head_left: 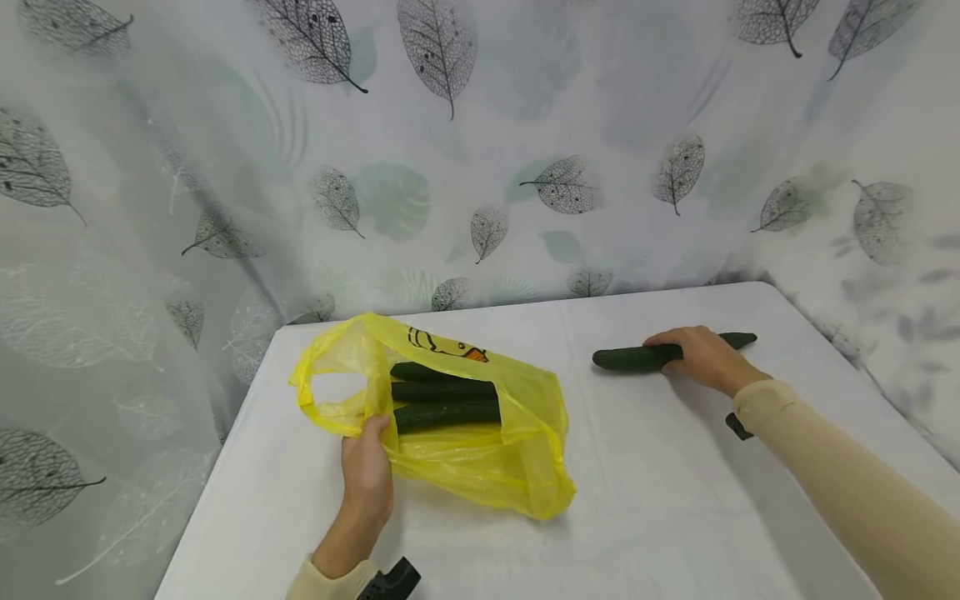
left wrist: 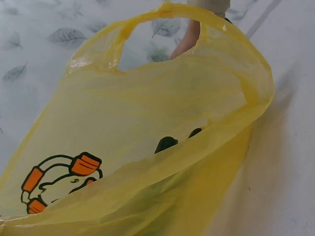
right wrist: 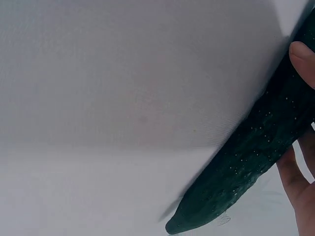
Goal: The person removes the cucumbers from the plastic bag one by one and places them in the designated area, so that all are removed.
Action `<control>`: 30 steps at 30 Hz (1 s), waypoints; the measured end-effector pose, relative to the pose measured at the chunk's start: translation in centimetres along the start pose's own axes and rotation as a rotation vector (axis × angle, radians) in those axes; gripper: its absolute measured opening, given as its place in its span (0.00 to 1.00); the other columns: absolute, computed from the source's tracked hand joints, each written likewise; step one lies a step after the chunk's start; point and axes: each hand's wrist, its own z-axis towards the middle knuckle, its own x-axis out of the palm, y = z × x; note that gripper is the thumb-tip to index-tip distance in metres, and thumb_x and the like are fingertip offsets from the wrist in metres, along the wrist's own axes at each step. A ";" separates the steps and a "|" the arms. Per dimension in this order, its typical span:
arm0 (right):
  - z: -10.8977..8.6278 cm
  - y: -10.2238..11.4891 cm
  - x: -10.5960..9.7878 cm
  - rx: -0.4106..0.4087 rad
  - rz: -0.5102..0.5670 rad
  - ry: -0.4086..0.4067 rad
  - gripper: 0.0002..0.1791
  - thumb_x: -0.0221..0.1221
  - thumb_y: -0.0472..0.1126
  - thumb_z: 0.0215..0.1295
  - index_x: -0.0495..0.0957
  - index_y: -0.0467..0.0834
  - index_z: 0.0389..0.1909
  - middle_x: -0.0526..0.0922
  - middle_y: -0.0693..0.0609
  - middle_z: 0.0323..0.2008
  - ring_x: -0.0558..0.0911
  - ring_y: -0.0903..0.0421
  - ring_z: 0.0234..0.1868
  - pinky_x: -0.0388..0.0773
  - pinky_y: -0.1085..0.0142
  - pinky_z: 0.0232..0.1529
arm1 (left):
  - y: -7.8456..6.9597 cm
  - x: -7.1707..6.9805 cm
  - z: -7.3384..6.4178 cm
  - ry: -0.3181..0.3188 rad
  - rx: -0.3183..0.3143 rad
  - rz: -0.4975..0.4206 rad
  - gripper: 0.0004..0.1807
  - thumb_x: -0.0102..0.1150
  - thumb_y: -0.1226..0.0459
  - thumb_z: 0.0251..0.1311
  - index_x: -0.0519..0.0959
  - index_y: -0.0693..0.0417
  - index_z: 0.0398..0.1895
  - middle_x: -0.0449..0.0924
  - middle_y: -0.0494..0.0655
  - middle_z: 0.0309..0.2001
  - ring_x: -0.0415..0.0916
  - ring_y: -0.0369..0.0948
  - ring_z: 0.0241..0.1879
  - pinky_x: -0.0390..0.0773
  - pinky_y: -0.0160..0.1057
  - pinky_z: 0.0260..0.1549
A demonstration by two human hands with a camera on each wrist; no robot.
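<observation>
A yellow plastic bag (head_left: 532, 417) lies on its side at the middle of the table, its mouth facing left. Several dark green cucumbers (head_left: 447, 414) show inside it, side by side. My left hand (head_left: 367, 479) grips the near edge of the bag's mouth between thumb and fingers. Over at the right, my right hand (head_left: 701, 358) holds another cucumber (right wrist: 246, 152) around its middle, thumb on one side and fingers on the other. Whether that cucumber touches the table I cannot tell. In the left wrist view, the bag (left wrist: 147, 108) hides most of its contents.
A white cloth covers the table (head_left: 645, 483). Behind it and along the sides hangs a pale curtain (head_left: 525, 108) printed with leaves. Black wrist cameras sit at both sleeves, the left one (head_left: 393, 579) near the table's front.
</observation>
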 end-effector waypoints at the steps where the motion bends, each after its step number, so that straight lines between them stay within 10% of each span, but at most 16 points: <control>1: 0.1 0.1 -0.1 -0.004 0.001 0.004 0.26 0.69 0.28 0.57 0.80 0.39 0.59 0.81 0.37 0.57 0.75 0.32 0.61 0.69 0.38 0.60 | -0.1 0.0 0.0 -0.001 0.000 0.003 0.30 0.36 0.70 0.71 0.54 0.59 0.76 0.58 0.47 0.73 0.54 0.41 0.72 0.54 0.43 0.71; 30: 0.7 2.9 -0.1 0.114 -0.010 0.069 0.51 0.63 0.66 0.63 0.62 0.36 0.74 0.72 0.33 0.66 0.68 0.31 0.66 0.63 0.35 0.63 | -0.8 0.0 0.1 0.011 -0.009 -0.043 0.31 0.35 0.69 0.71 0.53 0.60 0.77 0.57 0.48 0.74 0.54 0.42 0.72 0.54 0.43 0.71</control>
